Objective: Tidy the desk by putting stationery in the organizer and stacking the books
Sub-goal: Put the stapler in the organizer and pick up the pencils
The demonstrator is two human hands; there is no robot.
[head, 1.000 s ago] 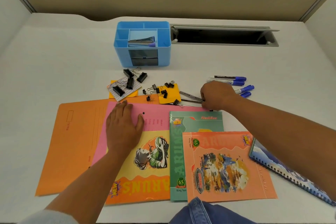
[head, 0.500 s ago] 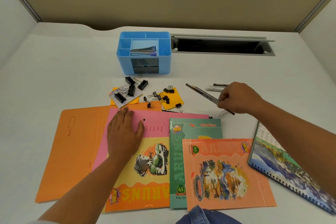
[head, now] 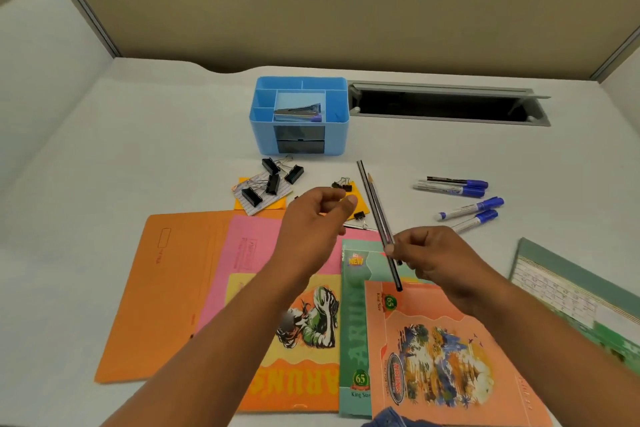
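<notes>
We see the fingers [head: 403, 242] of the right hand [head: 440, 263] pinching 2 pencils [head: 375, 211] at frame centre (points aimed up-frame toward the blue organizer [head: 263, 139]). The left hand [head: 311, 229] hovers just left, loosely curled and empty, above the books [head: 433, 357] on the bench [head: 138, 149].

1 view: wide-angle camera worn on the head, facing forward and steeply down across the desk [head: 138, 149] from its near edge toward the partition [head: 346, 17]. Close range: the left forearm [head: 221, 350] and right forearm [head: 554, 340] enter at the bottom border and span the lower half. The organizer [head: 265, 135] lies above centre.
</notes>
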